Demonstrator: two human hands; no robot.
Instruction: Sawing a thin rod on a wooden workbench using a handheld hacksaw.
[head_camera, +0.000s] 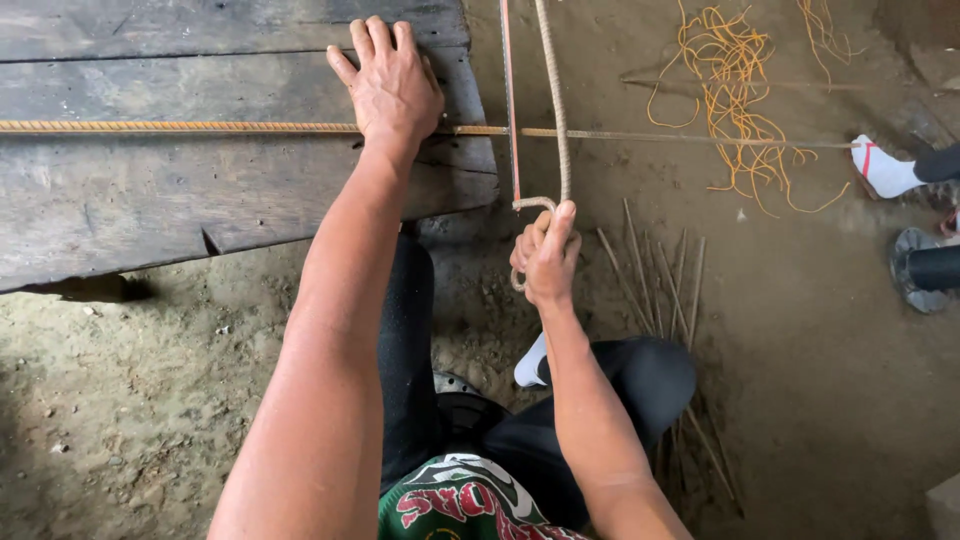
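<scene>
Pinning the rebar (200, 127) flat on the counter (150, 190), left hand (392, 88) lies open; right hand (545, 258) grips a saw (520, 120) handle, apparently mid-cut, needing steady strokes.

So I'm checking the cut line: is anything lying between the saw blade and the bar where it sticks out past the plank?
Nothing visible. The saw blade crosses the bar just past the plank edge; the left hand presses the bar down beside it.
</scene>
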